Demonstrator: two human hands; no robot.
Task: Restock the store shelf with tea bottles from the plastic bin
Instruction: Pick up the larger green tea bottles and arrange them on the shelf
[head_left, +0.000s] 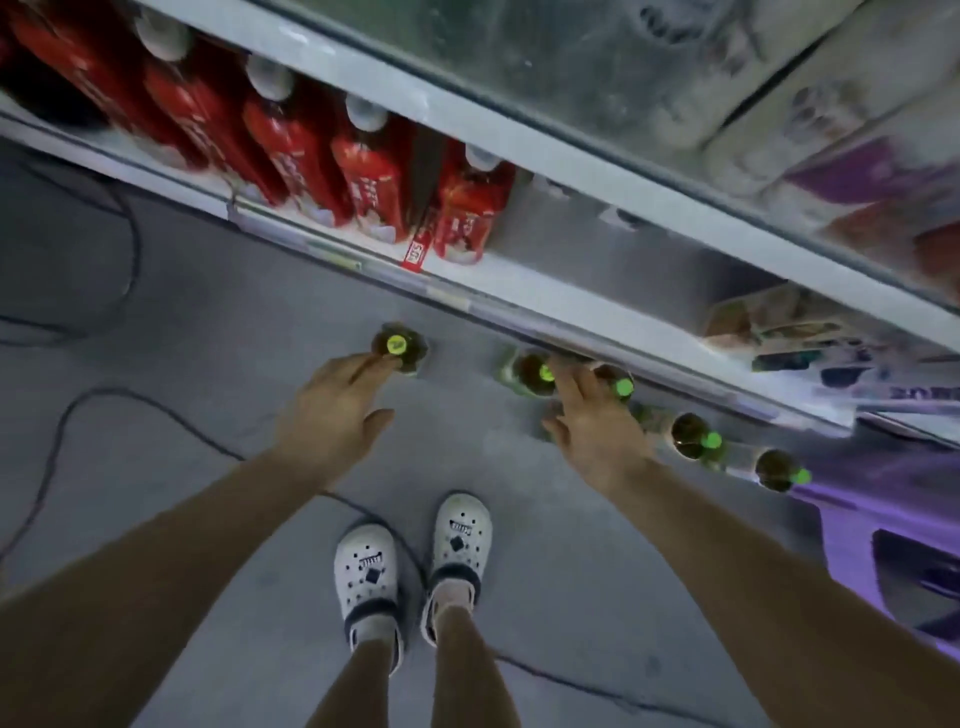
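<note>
A: Mid-restock, by the look of it. Tea bottles standing on the floor (208, 291) below the shelf (524, 275), not yet shelved. Both arms reaching down for a pickup.

B: Left hand (332, 410)?

A: Fingers stretched toward the lone bottle (397, 345) with the yellow-green cap, fingertips touching or just beside its shoulder. Grip loose and spread, nothing held.

B: And the right hand (592, 415)?

A: Lying over the row of green-capped bottles at the shelf's foot, fingers extended between the first bottle (535, 371) and the second bottle (618, 384). Probably not closed round either neck yet, though motion blur makes contact hard to judge. Two more bottles (693, 439) farther along the row, well apart from that hand.

B: Next move?

A: Closing a grip round a neck or shoulder on each side, lifting straight up, then setting upright in the bare stretch of shelf right of the red-labelled bottles (467, 213).

B: Anything hidden?

A: Plastic bin hard to place: a purple shape (883, 551) cut off at the right edge, possibly the bin, contents out of view. Labels on the tea bottles unreadable from above. Upper shelf goods blurred. A cable (67, 431) trailing across the floor near the white clogs (369, 577), worth minding when stepping.
</note>
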